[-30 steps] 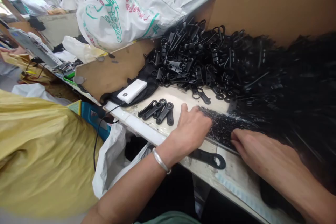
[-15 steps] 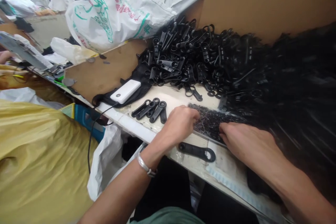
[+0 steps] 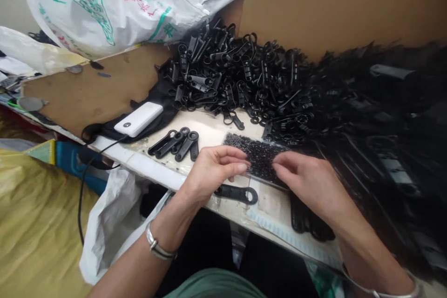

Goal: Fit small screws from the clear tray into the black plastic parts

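Cluttered pale workbench (image 3: pixel 216 137), a heap of black plastic looped tags (image 3: pixel 244 79) banked up at twelve o'clock. Left hand (image 3: pixel 214 170) and right hand (image 3: pixel 307 181) meet over the flat patch of tiny black bits (image 3: pixel 258 153), fingertips pinched, seemingly picking out a piece. Next likely needs the single black tag (image 3: pixel 237 193) at six o'clock. Since a second ago, both hands have drawn closer together.

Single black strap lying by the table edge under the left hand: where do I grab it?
Pinch the strap by its straight bar, not the ring end on the right. It lies flat and alone near the table edge, so probably come from above or the near side; the left hand hovers just over it.
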{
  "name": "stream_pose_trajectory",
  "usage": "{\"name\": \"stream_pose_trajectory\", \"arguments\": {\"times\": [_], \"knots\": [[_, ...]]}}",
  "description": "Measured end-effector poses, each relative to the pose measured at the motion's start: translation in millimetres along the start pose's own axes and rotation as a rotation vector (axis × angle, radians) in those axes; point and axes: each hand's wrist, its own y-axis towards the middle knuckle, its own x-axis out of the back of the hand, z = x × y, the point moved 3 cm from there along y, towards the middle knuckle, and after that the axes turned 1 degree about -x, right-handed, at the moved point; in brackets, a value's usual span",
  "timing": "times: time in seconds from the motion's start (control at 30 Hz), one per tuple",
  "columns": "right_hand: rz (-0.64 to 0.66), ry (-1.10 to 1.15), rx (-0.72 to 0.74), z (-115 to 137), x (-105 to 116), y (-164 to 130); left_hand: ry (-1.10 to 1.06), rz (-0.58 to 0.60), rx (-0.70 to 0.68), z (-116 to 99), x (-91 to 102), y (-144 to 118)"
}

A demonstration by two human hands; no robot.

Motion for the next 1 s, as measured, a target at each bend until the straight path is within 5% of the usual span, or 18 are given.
{"name": "stream_pose_trajectory", "arguments": {"times": [0.13, 0.3, 0.73, 1.0], "knots": [[0.057, 0.513, -0.059, 11.3, -0.6, -12.4, -0.041, 0.001, 0.002, 2.7, -2.1, -2.4], [0.053, 0.838, -0.144, 19.1, -18.4, -22.5, -0.069, -0.005, -0.023, 1.4, -6.6, -6.8], [-0.061, 1.034, -0.202, 23.8, -34.8, -26.8, -0.107, -0.023, -0.064, 3.6, -7.2, -11.9], [0.115, 1.199, -0.376, 27.8, -38.0, -28.2, 0.067, -0.103, -0.218, 2.6, -9.6, -14.9]]}}
